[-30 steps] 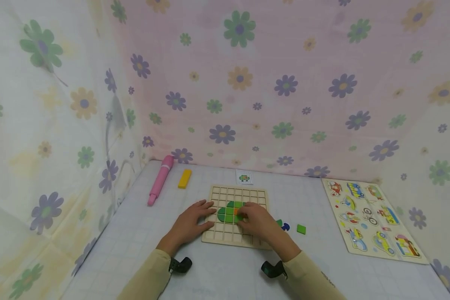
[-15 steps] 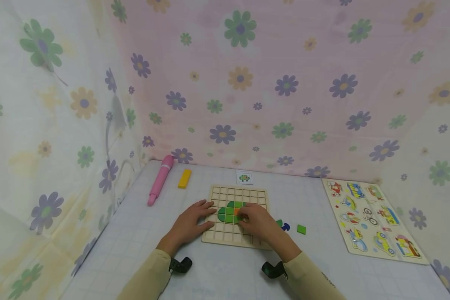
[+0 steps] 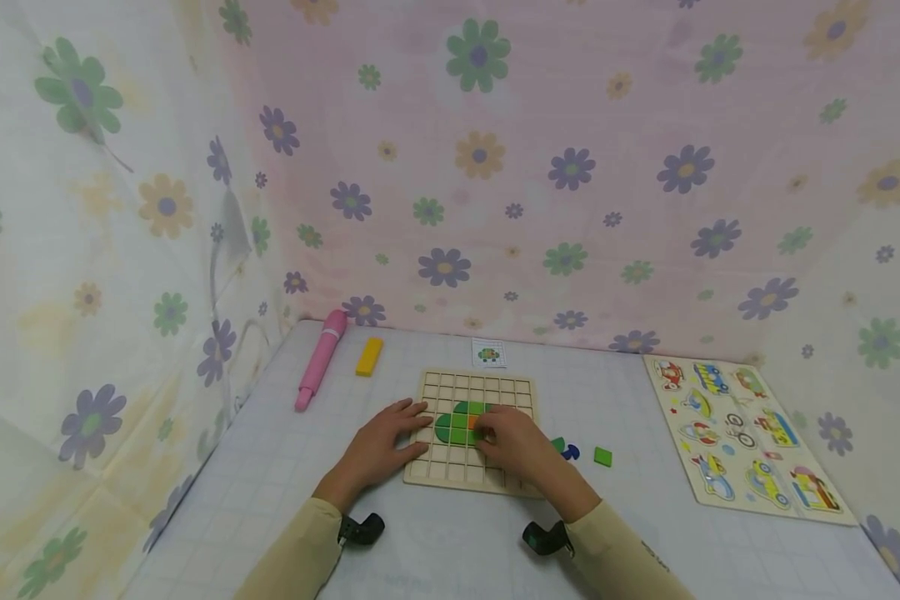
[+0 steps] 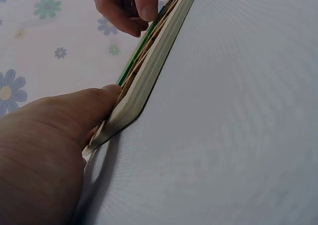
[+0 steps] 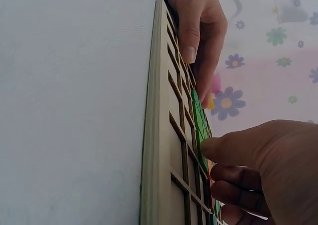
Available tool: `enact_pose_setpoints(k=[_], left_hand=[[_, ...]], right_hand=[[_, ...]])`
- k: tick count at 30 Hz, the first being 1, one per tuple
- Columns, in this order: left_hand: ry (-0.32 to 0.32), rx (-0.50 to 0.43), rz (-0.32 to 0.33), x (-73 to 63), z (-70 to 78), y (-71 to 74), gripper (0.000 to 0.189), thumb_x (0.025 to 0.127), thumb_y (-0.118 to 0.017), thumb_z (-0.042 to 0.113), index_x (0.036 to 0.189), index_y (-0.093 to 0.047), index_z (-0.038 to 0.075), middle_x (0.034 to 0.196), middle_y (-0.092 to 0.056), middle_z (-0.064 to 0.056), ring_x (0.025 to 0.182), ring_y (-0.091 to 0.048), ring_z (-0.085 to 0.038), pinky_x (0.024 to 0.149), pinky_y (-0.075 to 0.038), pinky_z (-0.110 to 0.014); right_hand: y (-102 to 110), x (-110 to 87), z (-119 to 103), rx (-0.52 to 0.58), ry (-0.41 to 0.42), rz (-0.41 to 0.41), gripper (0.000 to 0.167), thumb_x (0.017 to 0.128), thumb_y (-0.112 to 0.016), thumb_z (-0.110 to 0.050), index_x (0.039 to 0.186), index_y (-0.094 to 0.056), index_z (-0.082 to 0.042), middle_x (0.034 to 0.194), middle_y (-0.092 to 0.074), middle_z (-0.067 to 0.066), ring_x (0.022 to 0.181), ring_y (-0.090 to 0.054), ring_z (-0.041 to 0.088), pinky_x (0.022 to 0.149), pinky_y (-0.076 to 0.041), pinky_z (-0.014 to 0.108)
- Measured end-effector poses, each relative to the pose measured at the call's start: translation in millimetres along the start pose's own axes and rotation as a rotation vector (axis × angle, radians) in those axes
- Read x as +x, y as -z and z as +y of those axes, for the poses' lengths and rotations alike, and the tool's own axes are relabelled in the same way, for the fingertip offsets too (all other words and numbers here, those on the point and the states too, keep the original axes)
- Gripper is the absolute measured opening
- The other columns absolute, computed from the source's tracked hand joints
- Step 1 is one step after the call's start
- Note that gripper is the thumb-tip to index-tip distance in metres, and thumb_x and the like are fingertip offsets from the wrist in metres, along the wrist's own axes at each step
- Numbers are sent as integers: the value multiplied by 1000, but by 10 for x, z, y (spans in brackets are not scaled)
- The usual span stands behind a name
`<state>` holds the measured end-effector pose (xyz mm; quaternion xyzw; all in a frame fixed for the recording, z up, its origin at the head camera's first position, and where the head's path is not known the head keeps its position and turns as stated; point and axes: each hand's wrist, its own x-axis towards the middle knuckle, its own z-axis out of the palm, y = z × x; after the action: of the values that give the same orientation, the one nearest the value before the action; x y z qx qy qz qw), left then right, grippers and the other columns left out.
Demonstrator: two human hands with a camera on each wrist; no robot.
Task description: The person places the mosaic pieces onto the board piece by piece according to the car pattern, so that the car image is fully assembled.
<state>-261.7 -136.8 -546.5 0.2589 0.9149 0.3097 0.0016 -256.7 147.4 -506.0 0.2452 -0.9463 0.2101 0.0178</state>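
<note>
Green pieces (image 3: 459,436) are sitting in the wooden board (image 3: 457,475) I'm monitoring remotely. Left hand (image 3: 378,446) is resting at nine o'clock, fingers loose, apparently steadying it; right hand (image 3: 513,442) is touching them from three, fingers curled, grip unclear.

The head view is dim and greyish, lit softly and evenly — the light's source cannot be told. Its wide lens stretches the flowered cloth (image 3: 105,250) toward the edges, and the picture card (image 3: 489,353) is too soft for fine detail. In the left wrist view a dark shadow falls on the bench (image 4: 228,111) near the wooden board (image 4: 152,68); the right wrist view looks dull and bluish.
</note>
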Motion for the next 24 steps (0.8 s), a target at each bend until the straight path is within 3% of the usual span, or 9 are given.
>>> enact_pose_setpoints(k=[8,11,24], left_hand=[[6,4,-2,9,-8,-11,50,104,-75,38,150,-68,22,166,-50,7,159,-35,-27,124,-34,-59],[3,1,1,11,-12,-20,50,104,-75,38,150,-68,21,166,-50,6,159,-35,-27,124,-35,-59],[2,8,1,2,-38,-23,51,104,-75,39,151,-68,22,166,-49,7,159,-34,-27,124,-35,-58]], right_hand=[[150,-110,60,31,-113,18,18,94,-88,-17,111,-83,-15,107,-73,-5,103,-70,18,94,-59,43],[245,-174,105,29,-139,22,19,93,-88,-17,111,-82,-14,108,-73,-3,101,-69,19,93,-60,44],[584,-443,446,18,-96,84,22,93,-87,-10,113,-80,-11,106,-71,-2,95,-64,17,81,-59,41]])
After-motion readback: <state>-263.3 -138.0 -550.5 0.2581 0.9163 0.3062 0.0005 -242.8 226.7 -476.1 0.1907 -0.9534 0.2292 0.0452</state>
